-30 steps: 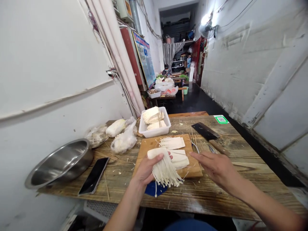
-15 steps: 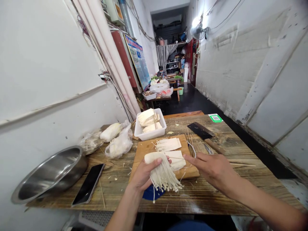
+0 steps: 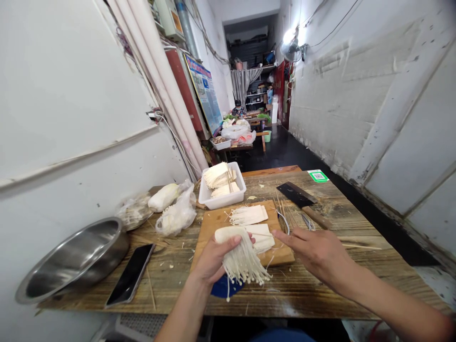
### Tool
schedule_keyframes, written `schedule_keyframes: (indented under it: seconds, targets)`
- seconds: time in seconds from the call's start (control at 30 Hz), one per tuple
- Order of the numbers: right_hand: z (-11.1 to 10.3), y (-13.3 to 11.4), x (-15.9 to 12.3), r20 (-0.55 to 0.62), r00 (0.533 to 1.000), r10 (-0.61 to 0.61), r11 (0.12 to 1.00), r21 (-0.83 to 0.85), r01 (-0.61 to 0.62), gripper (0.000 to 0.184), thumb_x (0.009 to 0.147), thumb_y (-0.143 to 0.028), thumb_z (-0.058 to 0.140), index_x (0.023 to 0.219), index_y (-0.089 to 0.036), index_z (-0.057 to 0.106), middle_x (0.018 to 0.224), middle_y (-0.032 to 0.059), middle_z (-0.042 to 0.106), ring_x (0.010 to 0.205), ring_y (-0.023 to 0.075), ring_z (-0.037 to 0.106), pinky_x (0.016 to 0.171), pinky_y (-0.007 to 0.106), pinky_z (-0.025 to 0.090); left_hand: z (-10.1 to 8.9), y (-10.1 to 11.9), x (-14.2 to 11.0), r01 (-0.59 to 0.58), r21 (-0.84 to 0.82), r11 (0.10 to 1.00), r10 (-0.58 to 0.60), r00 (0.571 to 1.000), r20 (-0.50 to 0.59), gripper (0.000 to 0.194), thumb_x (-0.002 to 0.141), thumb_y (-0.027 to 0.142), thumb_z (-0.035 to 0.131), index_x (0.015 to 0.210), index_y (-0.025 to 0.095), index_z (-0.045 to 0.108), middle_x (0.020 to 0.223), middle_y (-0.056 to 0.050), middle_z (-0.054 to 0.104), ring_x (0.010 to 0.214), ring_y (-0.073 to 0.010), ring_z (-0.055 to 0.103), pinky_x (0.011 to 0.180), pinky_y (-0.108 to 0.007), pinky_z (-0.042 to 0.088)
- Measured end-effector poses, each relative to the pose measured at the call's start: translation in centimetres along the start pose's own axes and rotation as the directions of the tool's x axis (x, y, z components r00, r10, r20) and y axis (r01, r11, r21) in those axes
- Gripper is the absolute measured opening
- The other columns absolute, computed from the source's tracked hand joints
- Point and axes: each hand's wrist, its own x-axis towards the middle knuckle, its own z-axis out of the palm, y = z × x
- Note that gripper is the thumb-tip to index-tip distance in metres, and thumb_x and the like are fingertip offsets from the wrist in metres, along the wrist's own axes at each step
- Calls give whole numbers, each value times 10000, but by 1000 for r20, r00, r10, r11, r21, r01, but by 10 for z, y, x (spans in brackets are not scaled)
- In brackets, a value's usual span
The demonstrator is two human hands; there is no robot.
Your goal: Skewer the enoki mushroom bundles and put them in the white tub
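- Left hand (image 3: pixel 217 256): we hold the enoki bundle (image 3: pixel 242 259) over the cutting board's (image 3: pixel 210 223) near edge.
- Right hand (image 3: pixel 315 244): we grip a skewer (image 3: pixel 263 234), right of the board, pointing at the bundle.
- Room: tabletop (image 3: pixel 174 282) separates the board from the phone (image 3: pixel 130 274), left; the cleaver (image 3: pixel 297 195) lies right.
- Marking: green label (image 3: pixel 318 176) with QR code, beyond the board, right; lettering unreadable.
- Change: both hands closely match the previous frame.

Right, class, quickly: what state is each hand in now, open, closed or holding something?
Left hand: closed, holding a bunch of enoki mushrooms.
Right hand: closed, holding a thin wooden skewer.
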Motion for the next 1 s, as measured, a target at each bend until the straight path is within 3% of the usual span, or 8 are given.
schedule_keyframes:
  seconds: [0.4,0.8,1.0]
  targets:
    - [-5,0,-3,26,1000,-11,999,-45,12,434,872,-46,345,1250,-182,511,724,-5,575,554,126,513,477,267,335,7,0,-6,-96,95,991,91,995,49,259,691,252,771,893,96,725,882,-119,733,793,-212,673,770,-335,541]
    - [-17,-2,-8,47,998,-42,997,60,39,400,901,-66,361,1273,-174,461,726,-5,580,580,151,556,493,279,364,21,4,-18,-216,284,934,203,976,77,232,681,288,775,849,130,749,871,-94,745,805,-198,674,773,-289,522]
    - [-21,3,-10,83,993,-80,994,84,73,414,925,-89,352,1315,-207,424,761,-7,587,611,141,557,520,273,363,25,6,-19,-274,446,852,268,960,78,233,699,311,756,848,133,751,874,-91,743,795,-187,658,739,-255,503]
